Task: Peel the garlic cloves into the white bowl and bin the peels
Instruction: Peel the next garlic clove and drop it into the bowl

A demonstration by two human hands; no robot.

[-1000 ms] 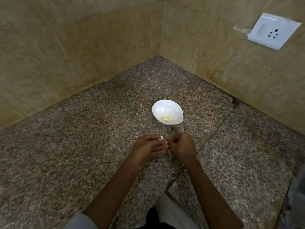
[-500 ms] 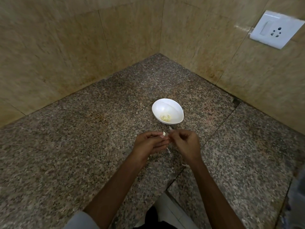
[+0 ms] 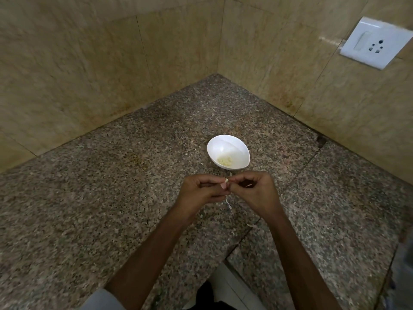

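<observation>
- Garlic clove [image 3: 226, 181]: one, small and pale, held above the counter [image 3: 111, 198] just in front of the white bowl [image 3: 228, 143], between the two hands. Fingertips hid most of it.
- Left hand [image 3: 201, 191]: grip closed, thumb and fingertips pinching the clove's body.
- Right hand [image 3: 257, 193]: grip closed likewise, fingertips pinching the clove's exposed end (whether on skin or bare flesh could not be told). A pale fleck, possibly peel, sat inside the curled fingers.
- White bowl: upright on the counter, beyond the hands and apart from them. A small heap of peeled garlic [image 3: 224, 161], yellowish, lay at its bottom.
- Peel scraps [image 3: 228, 204]: thin white slivers on the counter below and near the hands. No bin was in view.
- Handling, as judged: the clove was light and firm, likely slick once bared. Its skin looked papery, quick to tear and apt to cling to fingers. It was best held by the body in one hand while the other lifted the skin from the tip. Loose scraps would drift, so they were better swept together than picked up singly.
- Counter: speckled granite in a tiled corner, with a seam running past the right hand.
- Wall socket [image 3: 375, 42]: white plate with switch, on the right wall.
- Writing: none legible. No brand or label was seen on any item.
</observation>
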